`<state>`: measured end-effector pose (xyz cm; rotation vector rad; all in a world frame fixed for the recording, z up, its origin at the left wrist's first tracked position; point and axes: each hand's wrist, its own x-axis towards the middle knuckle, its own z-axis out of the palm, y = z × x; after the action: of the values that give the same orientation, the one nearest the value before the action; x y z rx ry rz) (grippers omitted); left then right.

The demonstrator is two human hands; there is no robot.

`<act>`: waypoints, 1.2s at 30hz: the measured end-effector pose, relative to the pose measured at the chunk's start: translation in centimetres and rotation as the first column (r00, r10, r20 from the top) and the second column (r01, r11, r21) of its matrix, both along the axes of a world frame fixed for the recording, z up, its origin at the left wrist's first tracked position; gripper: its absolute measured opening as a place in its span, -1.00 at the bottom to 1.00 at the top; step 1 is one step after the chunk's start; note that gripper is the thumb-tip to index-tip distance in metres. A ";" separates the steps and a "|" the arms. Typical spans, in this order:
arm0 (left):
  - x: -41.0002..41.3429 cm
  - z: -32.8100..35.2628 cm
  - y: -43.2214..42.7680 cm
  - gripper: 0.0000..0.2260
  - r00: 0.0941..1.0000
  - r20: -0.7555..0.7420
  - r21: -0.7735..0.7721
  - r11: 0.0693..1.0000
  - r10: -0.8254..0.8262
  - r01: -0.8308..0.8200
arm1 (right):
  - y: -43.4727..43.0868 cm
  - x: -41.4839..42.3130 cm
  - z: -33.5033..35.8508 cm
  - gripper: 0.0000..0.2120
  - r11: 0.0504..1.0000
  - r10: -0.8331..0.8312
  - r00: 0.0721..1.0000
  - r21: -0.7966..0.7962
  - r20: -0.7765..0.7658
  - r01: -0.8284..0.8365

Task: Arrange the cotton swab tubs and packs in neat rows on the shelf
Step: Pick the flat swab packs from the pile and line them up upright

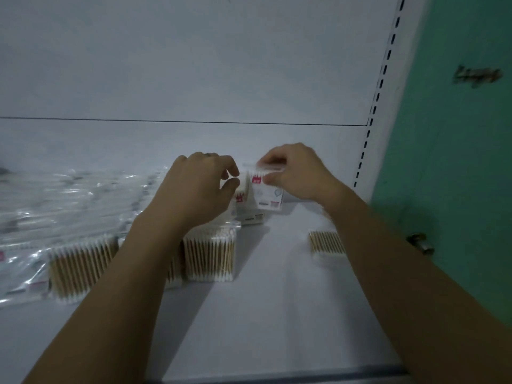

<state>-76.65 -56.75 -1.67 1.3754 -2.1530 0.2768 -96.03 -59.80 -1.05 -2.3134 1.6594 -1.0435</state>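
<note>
Clear bags (69,195): a slumped heap at far left of glossy, crinkled film. It looks slick on the smooth painted shelf (277,300), so I judge that a nudge could slide it out of line.
Front packs (209,256): squared blocks of pale wooden sticks with white cotton tips, tight in film. My left forearm crosses above them, and dragging it back low could skew them.
Left hand (199,187): fingers are curled, with thumb and forefinger close together at the edge of the standing packs. I cannot tell whether they pinch anything.
Second pack (249,214): stands just in front of the held one, with a white card and a red mark. It is thin and tall, so it is likely to tip if bumped.
Held pack (267,196): upright towards the back right of the shelf, flat, light and film-wrapped. I cannot tell whether its base touches the shelf.
Right hand (293,173): fingertips and thumb pinch the held pack's top seal. The hold is narrow and the film slippery, so the pack could twist or slip as I set it down.
Flat pack (325,243): lies on its side, partly under my right forearm and apart from the others. My arm could sweep it askew.
</note>
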 end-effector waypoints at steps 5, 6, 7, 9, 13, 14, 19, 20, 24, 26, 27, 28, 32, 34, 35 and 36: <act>-0.1 0.0 -0.2 -0.81 0.998 0.029 0.091 0.994 -0.061 0.058 | -0.4 1.5 -3.4 -0.77 0.996 0.069 0.998 0.061 -0.010 -0.068; -0.1 0.0 -0.3 -0.81 0.997 0.042 0.091 0.994 -0.066 0.062 | -0.6 1.8 -4.0 -0.78 0.999 0.042 0.996 0.010 -0.073 -0.041; -0.2 -0.1 -0.4 -0.82 0.996 0.049 0.092 0.993 -0.075 0.070 | -0.7 2.0 -4.4 -0.79 0.999 -0.003 0.991 -0.040 -0.134 -0.002; -0.5 -0.4 -0.5 -0.82 0.994 0.053 0.093 0.992 -0.094 0.089 | -0.8 2.1 -4.9 -0.79 0.995 -0.056 0.980 -0.090 -0.189 0.040; -0.7 -0.9 -0.5 -0.82 0.989 0.054 0.099 0.987 -0.134 0.128 | -1.1 2.4 -5.9 -0.79 0.992 -0.056 0.974 -0.126 -0.219 0.028; -0.7 -1.0 -0.5 -0.82 0.987 0.041 0.091 0.985 -0.152 0.148 | -1.1 2.6 -6.1 -0.80 0.988 -0.069 0.969 -0.149 -0.237 0.033; -1.2 -1.0 0.1 -0.79 0.979 0.000 0.025 0.979 -0.202 0.202 | 0.3 2.3 -4.9 -0.60 0.974 -0.130 0.966 -0.212 -0.222 0.082; -1.4 -0.9 0.3 -0.78 0.980 0.019 0.016 0.980 -0.198 0.198 | 0.6 1.5 -4.0 -0.54 0.976 -0.159 0.963 -0.184 -0.220 0.119; -3.0 -1.1 1.4 -0.71 0.958 0.196 -0.009 0.976 -0.211 0.217 | 0.6 -3.8 -1.1 -0.51 0.942 -0.301 0.899 0.048 -0.318 0.332; -4.4 -1.6 2.1 -0.68 0.924 0.289 0.000 0.965 -0.250 0.262 | 0.6 -6.3 -1.9 -0.41 0.870 -0.363 0.834 0.169 -0.415 0.463; -5.0 -1.8 2.5 -0.67 0.913 0.309 0.000 0.960 -0.267 0.281 | 0.6 -7.2 -2.8 -0.35 0.824 -0.398 0.806 0.216 -0.438 0.524; -5.6 -2.0 2.8 -0.65 0.906 0.318 -0.012 0.955 -0.279 0.298 | 0.7 -7.8 -3.8 -0.31 0.786 -0.415 0.793 0.265 -0.446 0.559; -6.4 -2.4 3.3 -0.65 0.905 0.296 -0.074 0.937 -0.306 0.342 | 0.6 -8.5 -5.7 -0.43 0.794 -0.358 0.812 0.307 -0.461 0.525; -6.1 -2.6 3.1 -0.66 0.912 0.270 -0.073 0.938 -0.309 0.340 | 1.1 -8.4 -5.6 -0.48 0.843 -0.362 0.843 0.248 -0.397 0.478; -5.8 -2.6 2.9 -0.66 0.919 0.259 -0.075 0.942 -0.297 0.326 | 1.4 -8.4 -5.4 -0.52 0.872 -0.354 0.879 0.226 -0.321 0.434; -5.6 -2.6 2.7 -0.64 0.927 0.246 -0.074 0.948 -0.283 0.309 | 1.8 -8.3 -5.2 -0.59 0.902 -0.341 0.916 0.203 -0.210 0.382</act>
<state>-82.24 -54.10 -4.31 0.9756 -2.4598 0.4516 -104.34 -58.04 -6.22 -2.0318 2.2087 -0.6557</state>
